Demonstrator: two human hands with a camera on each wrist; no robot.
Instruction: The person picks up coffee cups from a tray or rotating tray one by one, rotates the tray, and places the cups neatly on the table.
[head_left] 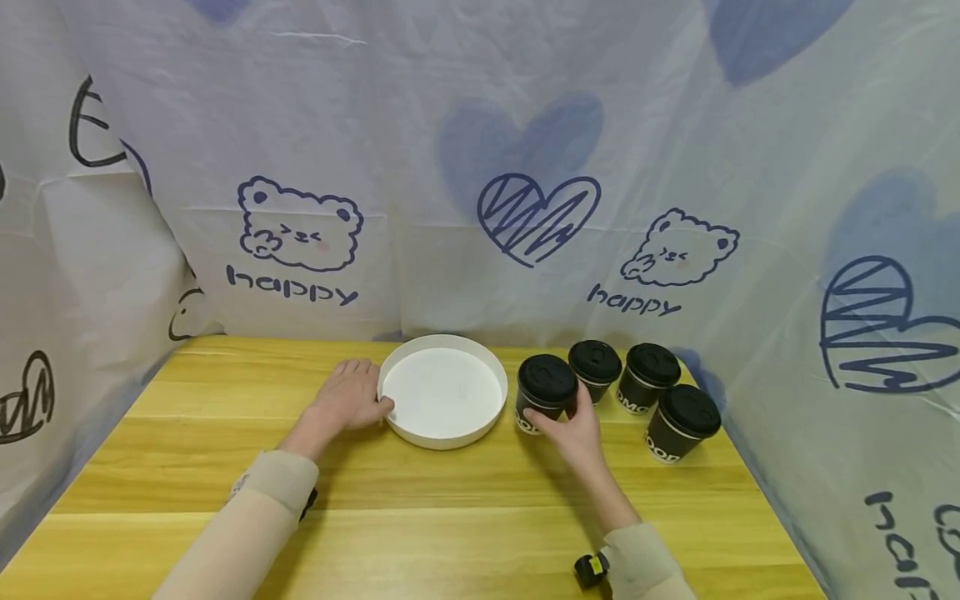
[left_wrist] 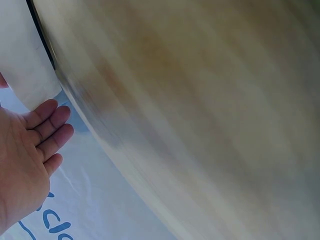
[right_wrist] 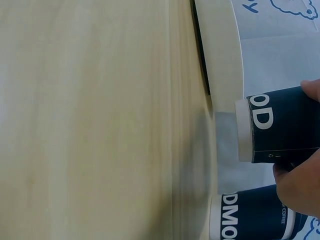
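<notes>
A round white tray [head_left: 442, 440] with a low wall lies near the back of the table. At its left side my left hand [head_left: 347, 398] holds the wall, thumb over the rim and fingers along the outside. In the left wrist view those fingers [left_wrist: 52, 122] are only lightly bent. My right hand [head_left: 577, 429] grips a black paper coffee cup [head_left: 546, 382] with a black lid, just right of the tray. The right wrist view has this cup's white base [right_wrist: 244, 131] raised off the tabletop, with the cup upright.
Right of the held cup stand three matching lidded cups: one at the back [head_left: 595, 367], one beside it [head_left: 648, 375], one nearer the front [head_left: 681, 421]. A printed white cloth [head_left: 420, 267] hangs behind the wooden table [head_left: 450, 533] and along both sides.
</notes>
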